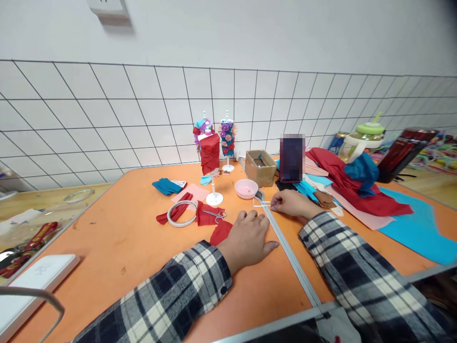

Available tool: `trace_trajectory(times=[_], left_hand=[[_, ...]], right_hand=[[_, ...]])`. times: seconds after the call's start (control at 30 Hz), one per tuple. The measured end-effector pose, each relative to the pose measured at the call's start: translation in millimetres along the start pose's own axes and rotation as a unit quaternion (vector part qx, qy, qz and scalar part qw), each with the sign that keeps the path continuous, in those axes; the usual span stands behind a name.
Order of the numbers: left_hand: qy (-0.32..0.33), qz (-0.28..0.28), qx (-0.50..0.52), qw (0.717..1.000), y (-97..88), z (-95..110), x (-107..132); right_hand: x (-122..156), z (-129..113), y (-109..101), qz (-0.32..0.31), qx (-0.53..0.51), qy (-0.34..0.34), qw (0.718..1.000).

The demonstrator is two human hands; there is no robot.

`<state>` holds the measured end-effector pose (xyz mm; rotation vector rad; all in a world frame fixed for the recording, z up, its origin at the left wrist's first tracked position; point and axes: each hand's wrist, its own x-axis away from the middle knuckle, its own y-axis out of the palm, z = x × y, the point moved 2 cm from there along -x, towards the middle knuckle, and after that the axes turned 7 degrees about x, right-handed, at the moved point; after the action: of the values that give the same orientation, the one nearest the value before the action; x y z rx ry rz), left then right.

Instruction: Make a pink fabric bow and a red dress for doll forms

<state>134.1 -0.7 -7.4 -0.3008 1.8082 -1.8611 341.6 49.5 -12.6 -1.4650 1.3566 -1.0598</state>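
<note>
My left hand (250,238) lies palm down on the orange table (117,243), fingers loosely curled over the edge of a red cloth scrap (220,232). My right hand (291,203) is closed in a pinch on a thin white strip (262,204) next to the metal seam between the two tabletops. A small pair of scissors (216,215) lies on another red scrap just left of my left hand. A roll of tape (181,214) sits further left. A pink bowl (246,188) stands just beyond my hands.
Two small dress forms (210,152) with paper outfits stand at the back. A cardboard box (260,167), a phone (292,158), piled red, pink and blue cloth (357,190), a bottle (364,138) and a white device (32,281) surround the work area.
</note>
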Motion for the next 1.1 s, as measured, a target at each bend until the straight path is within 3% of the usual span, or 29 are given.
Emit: trace_trajectory(times=[0.2,0.4,0.57,0.63,0.7,0.83,0.9,1.0,1.1], left_hand=[[0.011,0.001,-0.007,1.0,0.1,-1.3,0.6],[0.023,0.005,-0.035,0.999,1.2,1.0,-1.0],[0.105,0.086,-0.119,0.984,-29.1,16.2,13.4],[0.099,0.113,-0.119,0.981,-45.2,6.3,31.0],[0.096,0.103,-0.096,0.985,-56.7,-18.2,54.7],[0.166,0.023,0.004,0.986,-65.6,-79.5,102.8],[0.14,-0.007,0.031,0.99,-66.4,-98.8,116.1],[0.111,-0.025,0.044,0.992,-64.7,-99.9,119.3],[0.107,-0.028,0.053,0.992,-59.8,-84.5,112.8]], right_hand=[[0.1,3.2,-1.9,-0.007,-0.026,-0.003,1.0],[1.5,-3.4,-8.3,0.055,-0.055,0.017,0.997],[1.1,3.2,-15.3,0.141,-0.067,0.053,0.986],[0.6,7.9,-16.7,0.156,-0.066,0.063,0.984],[0.3,12.8,-16.6,0.165,-0.063,0.075,0.981],[1.8,14.7,-12.3,0.161,-0.065,0.056,0.983],[3.4,7.4,-10.0,0.15,-0.066,0.026,0.986],[4.7,-20.2,-9.7,0.165,-0.06,-0.03,0.984],[4.3,-69.7,-8.8,0.17,-0.056,-0.135,0.975]])
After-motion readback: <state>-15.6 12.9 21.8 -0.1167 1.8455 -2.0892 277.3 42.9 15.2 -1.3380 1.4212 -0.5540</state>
